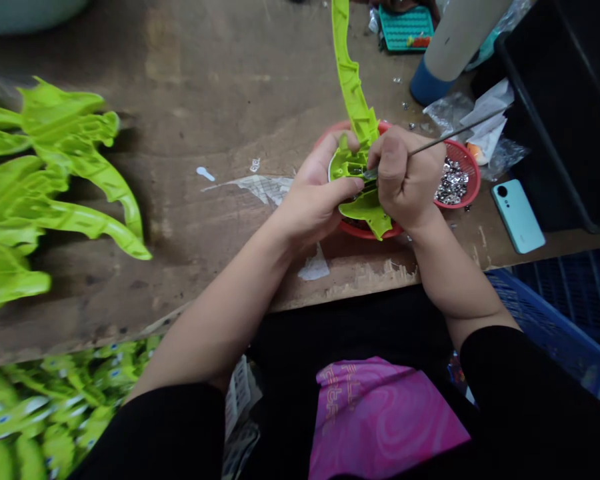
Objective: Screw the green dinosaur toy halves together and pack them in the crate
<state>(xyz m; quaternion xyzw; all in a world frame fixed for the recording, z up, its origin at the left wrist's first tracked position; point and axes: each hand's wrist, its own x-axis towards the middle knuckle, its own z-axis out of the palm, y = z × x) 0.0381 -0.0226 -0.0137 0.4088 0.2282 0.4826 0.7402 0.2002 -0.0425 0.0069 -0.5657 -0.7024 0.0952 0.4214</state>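
- Left grip (320,187) pinches a green part (364,127), inside exposed.
- Right grip (407,173) clasps a rod (455,135).
- Work seems unfinished; similar parts (55,123) lie on the bench (220,100).

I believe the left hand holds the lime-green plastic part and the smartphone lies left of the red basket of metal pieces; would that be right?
Not quite: the head view shows the smartphone right of the red basket; the left hand does hold the lime-green plastic part.
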